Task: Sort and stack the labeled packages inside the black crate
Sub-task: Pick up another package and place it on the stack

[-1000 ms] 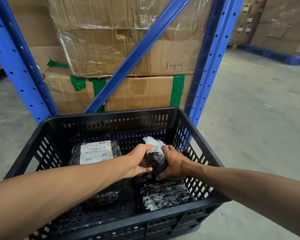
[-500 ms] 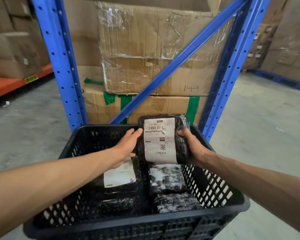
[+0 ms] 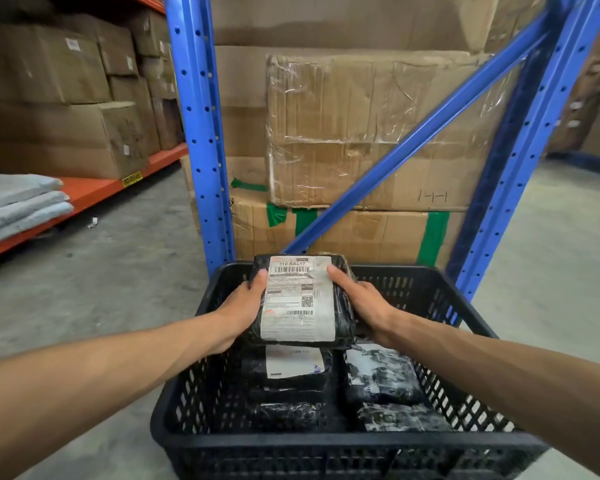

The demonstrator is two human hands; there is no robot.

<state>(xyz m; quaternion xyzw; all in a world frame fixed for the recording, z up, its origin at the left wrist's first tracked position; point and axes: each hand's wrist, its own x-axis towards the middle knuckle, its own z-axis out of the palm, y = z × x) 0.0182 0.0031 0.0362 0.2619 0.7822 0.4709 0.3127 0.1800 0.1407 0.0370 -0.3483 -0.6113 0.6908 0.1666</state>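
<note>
A black wrapped package (image 3: 300, 299) with a white label reading 310-BAL17 is held flat above the black crate (image 3: 343, 441), label up. My left hand (image 3: 246, 299) grips its left edge and my right hand (image 3: 361, 299) grips its right edge. Under it, on the crate's left side, lies another black package with a white label (image 3: 291, 367). On the right side lie two black packages (image 3: 378, 375) (image 3: 395, 415) with their labels not showing. A further dark package (image 3: 284, 410) lies at the front left.
The crate stands on a grey concrete floor (image 3: 118, 271) before a blue steel rack (image 3: 201, 133) stacked with cardboard boxes (image 3: 361, 133). At the left, an orange shelf (image 3: 90, 192) carries more boxes and grey folded bags (image 3: 18, 202).
The labeled package has shifted left over the crate's left stack and tilted flatter. My left hand now grips its edge. The camera view has moved left.
</note>
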